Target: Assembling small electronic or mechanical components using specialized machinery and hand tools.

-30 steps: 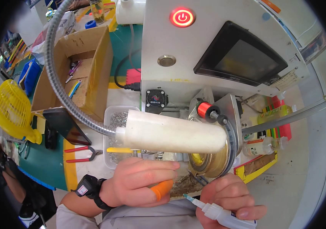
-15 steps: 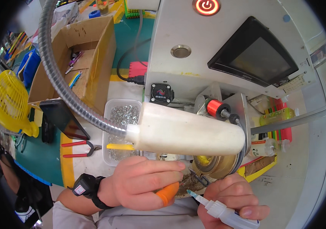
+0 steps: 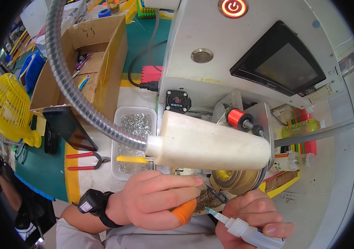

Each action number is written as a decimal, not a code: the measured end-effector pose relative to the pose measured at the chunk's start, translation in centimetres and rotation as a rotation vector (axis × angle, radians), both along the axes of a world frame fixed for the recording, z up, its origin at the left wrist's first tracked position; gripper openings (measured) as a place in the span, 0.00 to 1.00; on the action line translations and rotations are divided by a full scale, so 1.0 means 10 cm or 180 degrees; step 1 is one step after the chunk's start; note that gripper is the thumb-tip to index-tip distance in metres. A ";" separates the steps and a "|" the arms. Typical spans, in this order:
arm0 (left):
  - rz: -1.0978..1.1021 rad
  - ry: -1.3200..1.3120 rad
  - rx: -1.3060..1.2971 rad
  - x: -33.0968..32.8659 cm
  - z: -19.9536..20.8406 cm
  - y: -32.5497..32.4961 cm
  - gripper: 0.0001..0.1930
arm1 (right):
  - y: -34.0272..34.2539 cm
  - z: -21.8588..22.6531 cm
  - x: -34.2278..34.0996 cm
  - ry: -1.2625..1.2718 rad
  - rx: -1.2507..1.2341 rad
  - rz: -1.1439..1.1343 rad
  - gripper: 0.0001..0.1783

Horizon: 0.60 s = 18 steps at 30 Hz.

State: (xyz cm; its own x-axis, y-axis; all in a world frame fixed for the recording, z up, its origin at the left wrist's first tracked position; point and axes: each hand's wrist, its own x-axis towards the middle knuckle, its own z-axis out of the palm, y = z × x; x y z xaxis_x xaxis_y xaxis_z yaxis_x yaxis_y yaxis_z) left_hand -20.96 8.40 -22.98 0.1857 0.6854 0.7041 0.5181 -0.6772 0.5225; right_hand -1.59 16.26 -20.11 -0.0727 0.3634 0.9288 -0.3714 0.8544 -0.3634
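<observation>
Below the white cover (image 3: 216, 143), left hand (image 3: 158, 201): bunched — can't tell on what.
Right hand (image 3: 256, 209): clasping nozzle bottle (image 3: 252, 235) — steady that tip (image 3: 209, 210)!

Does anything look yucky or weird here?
Yes, some grubby marks. A patch between the left hand and right hand is brown and grimy, though the surface elsewhere is pale. The white machine has a yellow smear below its silver button, and the cardboard box has dark blotches inside.
</observation>
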 end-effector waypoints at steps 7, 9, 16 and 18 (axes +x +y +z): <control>0.0021 0.0028 0.0036 0.01 0.01 0.00 0.21 | 0.03 0.01 -0.02 0.0014 0.0030 0.0031 0.22; 0.0041 0.0049 0.0063 0.01 0.01 0.00 0.20 | 0.01 0.01 -0.03 0.0012 0.0006 -0.0023 0.21; 0.0083 0.0110 0.0111 0.01 0.01 0.00 0.19 | 0.01 0.01 -0.05 0.0077 -0.0010 -0.0023 0.21; 0.0075 0.0085 0.0115 0.01 -0.02 0.01 0.19 | 0.01 -0.01 -0.05 0.0089 -0.0023 -0.0036 0.21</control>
State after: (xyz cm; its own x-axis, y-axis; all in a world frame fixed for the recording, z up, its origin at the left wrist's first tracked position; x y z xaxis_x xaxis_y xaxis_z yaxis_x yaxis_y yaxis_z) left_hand -20.85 8.48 -23.22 0.1888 0.6641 0.7234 0.5476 -0.6827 0.4838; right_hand -2.12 16.38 -20.20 -0.0426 0.3707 0.9278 -0.3717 0.8561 -0.3591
